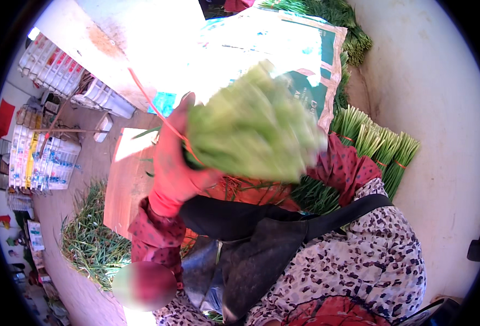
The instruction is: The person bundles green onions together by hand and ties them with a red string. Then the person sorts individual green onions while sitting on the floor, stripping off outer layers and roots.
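A thick bunch of green stalks (256, 125), smeared by motion, is held up in front of me, cut ends toward the right. My left hand (172, 157), in a pinkish-red glove, is closed around its left end. A thin red tie (152, 104) runs past that hand and bends round the bunch. My right arm's dotted red sleeve (346, 165) reaches up to the bunch's right side; the right hand itself is hidden behind the stalks. Below the bunch lies an orange-red surface (245, 191) with loose red ties and bits of green on it.
Tied bunches of stalks (378, 141) stand at the right, by a pale wall (441, 108). A bright sheet with green printing (327, 65) covers the far side. Beside a wooden board (126, 190) lies a heap of green trimmings (96, 239). White crates (49, 157) are stacked at left.
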Tool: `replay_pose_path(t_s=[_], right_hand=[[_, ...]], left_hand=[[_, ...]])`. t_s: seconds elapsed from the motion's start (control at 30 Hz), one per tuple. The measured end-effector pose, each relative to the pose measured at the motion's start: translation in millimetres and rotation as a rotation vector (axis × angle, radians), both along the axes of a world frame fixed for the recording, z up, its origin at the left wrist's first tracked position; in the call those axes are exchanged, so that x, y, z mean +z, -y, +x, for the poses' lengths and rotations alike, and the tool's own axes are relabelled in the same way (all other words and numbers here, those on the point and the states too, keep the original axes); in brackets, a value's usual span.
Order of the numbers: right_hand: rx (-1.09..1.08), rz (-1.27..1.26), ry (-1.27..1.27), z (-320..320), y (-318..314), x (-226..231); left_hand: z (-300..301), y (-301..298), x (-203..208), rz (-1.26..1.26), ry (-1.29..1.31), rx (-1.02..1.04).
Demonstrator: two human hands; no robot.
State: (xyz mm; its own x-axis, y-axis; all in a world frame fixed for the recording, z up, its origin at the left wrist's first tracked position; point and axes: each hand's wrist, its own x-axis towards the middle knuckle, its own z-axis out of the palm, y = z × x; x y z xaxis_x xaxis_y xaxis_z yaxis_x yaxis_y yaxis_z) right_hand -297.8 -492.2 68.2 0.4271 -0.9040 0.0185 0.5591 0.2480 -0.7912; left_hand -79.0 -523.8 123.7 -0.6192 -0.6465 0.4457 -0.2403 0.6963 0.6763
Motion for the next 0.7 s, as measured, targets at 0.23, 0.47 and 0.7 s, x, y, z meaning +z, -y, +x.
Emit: replay_pose_path(t_s=[0.23,0.47,0.7], right_hand=[[0.138,0.003,-0.648,12.1,12.7,-18.5],[0.754,-0.356,-1.766,-59.3,-34.4,-129.3],[-0.250,-0.398,-0.844,14.1,3.6,-1.7]], left_hand=[[26.9,64.6,-29.1,0.753,-0.790,-0.093],[62.2,51.7,-77.2,0.949,-0.993,-0.100],[47.9,30.7,-92.4,1.024,-0.959,-0.106]])
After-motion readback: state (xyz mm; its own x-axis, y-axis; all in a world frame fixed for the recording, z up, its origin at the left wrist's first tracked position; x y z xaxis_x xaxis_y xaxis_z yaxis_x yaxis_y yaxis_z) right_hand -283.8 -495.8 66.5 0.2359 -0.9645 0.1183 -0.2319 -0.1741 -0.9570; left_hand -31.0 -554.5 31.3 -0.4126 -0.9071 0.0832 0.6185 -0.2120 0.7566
